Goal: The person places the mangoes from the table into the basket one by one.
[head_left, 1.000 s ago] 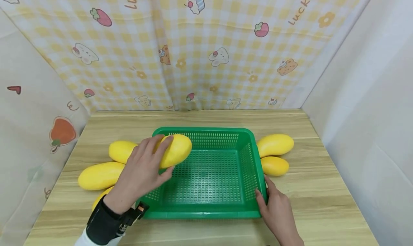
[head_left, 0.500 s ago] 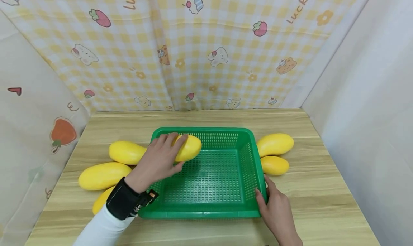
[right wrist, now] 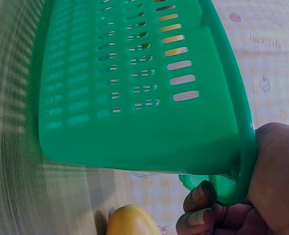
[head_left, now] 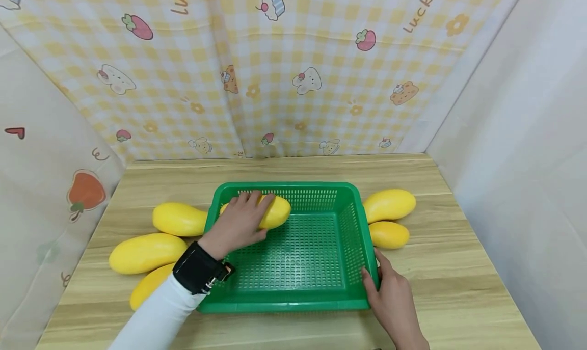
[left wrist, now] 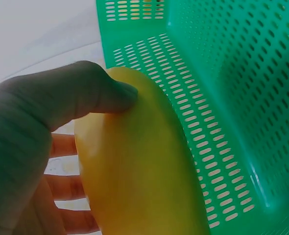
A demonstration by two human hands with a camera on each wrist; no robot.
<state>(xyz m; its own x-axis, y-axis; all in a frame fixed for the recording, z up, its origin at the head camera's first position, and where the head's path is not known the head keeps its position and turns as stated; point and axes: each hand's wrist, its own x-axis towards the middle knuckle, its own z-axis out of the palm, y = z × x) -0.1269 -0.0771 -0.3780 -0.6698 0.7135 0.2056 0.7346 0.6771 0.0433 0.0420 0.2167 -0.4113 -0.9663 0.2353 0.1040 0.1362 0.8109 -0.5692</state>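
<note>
My left hand (head_left: 240,222) holds a smooth, oblong yellow fruit (head_left: 277,212) inside the back left of a green plastic basket (head_left: 289,306). In the left wrist view the thumb presses on one side of the fruit (left wrist: 144,161) and the fingers wrap the other side, close to the slotted basket wall. At the basket's right side, my right hand (head_left: 395,299) grips the rim near the front corner. The right wrist view shows curled fingertips (right wrist: 198,215) below the rim (right wrist: 242,122). Whether the held fruit touches the basket floor, I cannot tell.
Several similar yellow fruits (head_left: 147,253) lie on the wooden table (head_left: 458,289) left of the basket. Two more yellow fruits (head_left: 390,206) lie against its right side. A checked curtain (head_left: 275,110) hangs behind, and white cloth walls (head_left: 518,136) stand at both sides.
My left hand has moved right and down into the basket with the yellow fruit. The right hand keeps its grip on the rim, and the basket stays in place.
</note>
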